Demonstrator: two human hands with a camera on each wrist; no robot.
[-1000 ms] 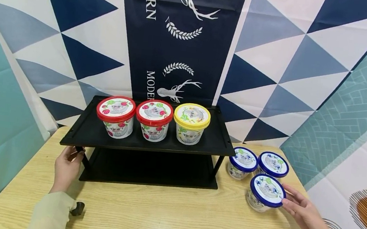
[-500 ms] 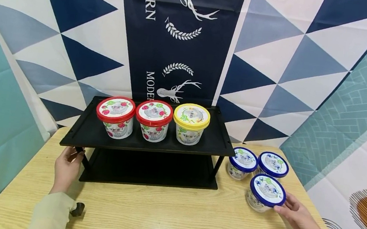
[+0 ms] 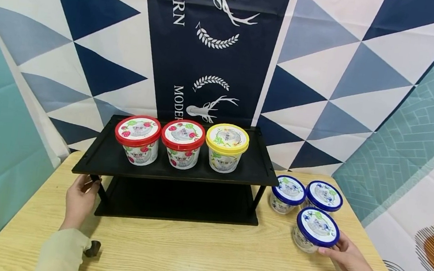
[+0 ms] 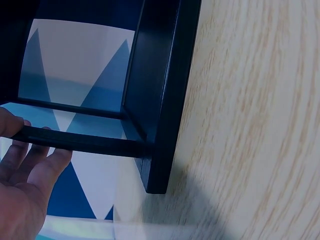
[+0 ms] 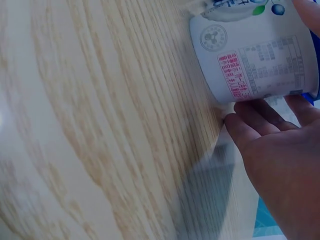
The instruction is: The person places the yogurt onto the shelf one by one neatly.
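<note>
In the head view my left hand [image 3: 81, 200] grips the front left post of a black two-tier shelf [image 3: 175, 220]. The left wrist view shows the thumb and fingertips of that hand pinching the thin black post [image 4: 80, 141]. At the right, my right hand [image 3: 351, 262] holds a blue-lidded tub [image 3: 318, 226] printed with blueberries, its thumb at the near side and its fingers at the right. From the right wrist, the white tub wall [image 5: 255, 60] lies between thumb and fingers, and its base is close to the tabletop; whether it touches cannot be told.
On the upper tier stand two red-lidded tubs [image 3: 137, 140] and a yellow-lidded tub [image 3: 226, 147]. Two more blue-lidded tubs [image 3: 288, 194] are beside the shelf's right end, just behind the held one. Patterned cloth [image 3: 215, 41] hangs behind the wooden table [image 3: 187, 257].
My right hand has shifted left and lower around the blue-lidded tub, with its thumb now below the lid at the front. The tub and my left hand have hardly moved.
</note>
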